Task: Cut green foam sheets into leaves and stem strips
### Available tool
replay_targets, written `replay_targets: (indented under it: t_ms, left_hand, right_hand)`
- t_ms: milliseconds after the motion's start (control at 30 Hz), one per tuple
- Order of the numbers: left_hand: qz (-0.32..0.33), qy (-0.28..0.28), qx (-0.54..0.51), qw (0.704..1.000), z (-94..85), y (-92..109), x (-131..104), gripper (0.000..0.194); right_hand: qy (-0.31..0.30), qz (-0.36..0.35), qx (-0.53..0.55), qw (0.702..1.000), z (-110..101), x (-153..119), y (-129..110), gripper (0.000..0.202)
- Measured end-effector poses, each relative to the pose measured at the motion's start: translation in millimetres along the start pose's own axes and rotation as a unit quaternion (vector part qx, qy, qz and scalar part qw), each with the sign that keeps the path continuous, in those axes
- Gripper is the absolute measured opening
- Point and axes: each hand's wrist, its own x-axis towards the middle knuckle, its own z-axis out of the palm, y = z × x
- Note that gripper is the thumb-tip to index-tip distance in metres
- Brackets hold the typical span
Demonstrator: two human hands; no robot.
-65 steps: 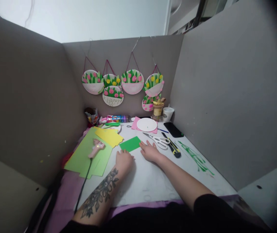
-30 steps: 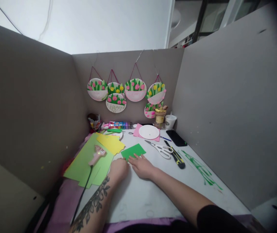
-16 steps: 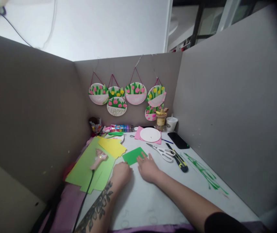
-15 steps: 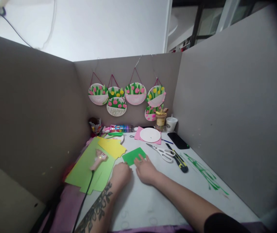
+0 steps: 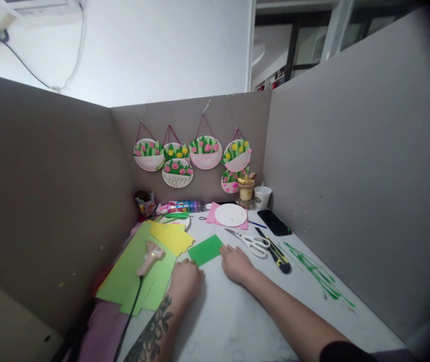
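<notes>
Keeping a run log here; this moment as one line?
left hand: at green paper, near-left side | right hand: at its right corner | scissors: right of paper | glue gun: on light-green sheets

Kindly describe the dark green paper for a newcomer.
On the white table, find the left hand and right hand. The dark green paper lies beyond them, a plain rectangle, smaller and darker than the light green sheets under the glue gun.
</notes>
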Motion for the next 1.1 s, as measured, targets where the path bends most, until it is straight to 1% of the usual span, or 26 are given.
replay_targets:
  t_ms: [100,200,333,433,500,567,733,833,933,1100]
  left_hand:
    - [-0.010,0.015,0.024,1.000,4.6,9.5,-2.3,0.039]
    - [-0.012,0.020,0.024,0.999,11.5,20.8,-0.6,0.048]
    - [0.044,0.028,-0.024,0.998,19.3,31.5,10.8,0.056]
    - [0.088,0.022,-0.058,0.994,21.9,34.3,20.5,0.057]
    - [0.104,0.022,-0.059,0.993,20.9,34.3,23.3,0.056]
    - [0.095,0.022,-0.047,0.994,17.7,32.4,21.8,0.052]
    - [-0.003,0.004,-0.009,1.000,7.4,17.1,6.0,0.041]
    - [-0.023,0.002,0.006,1.000,4.9,8.4,-0.5,0.039]
    - [-0.021,0.001,0.017,1.000,6.5,9.5,1.4,0.040]
    - [0.035,0.000,0.037,0.999,14.1,28.1,17.5,0.044]
  right_hand:
    - [-0.010,0.027,-0.020,0.999,0.1,-0.3,8.9,0.062]
    - [-0.014,0.029,-0.019,0.999,0.9,-1.3,10.5,0.062]
    - [-0.013,0.023,-0.009,1.000,2.2,-1.1,11.2,0.062]
    - [-0.009,0.020,0.000,1.000,3.8,-0.3,13.8,0.062]
    - [-0.007,0.020,0.003,1.000,5.1,0.3,15.6,0.061]
    - [-0.005,0.018,0.006,1.000,6.4,0.9,17.0,0.061]
    - [-0.003,0.025,0.023,0.999,8.1,2.2,18.7,0.060]
    - [-0.005,0.026,0.031,0.999,7.7,2.6,18.7,0.059]
    - [-0.002,0.025,0.030,0.999,6.8,2.5,18.0,0.060]
    - [-0.003,0.029,0.028,0.999,8.2,2.9,17.4,0.059]
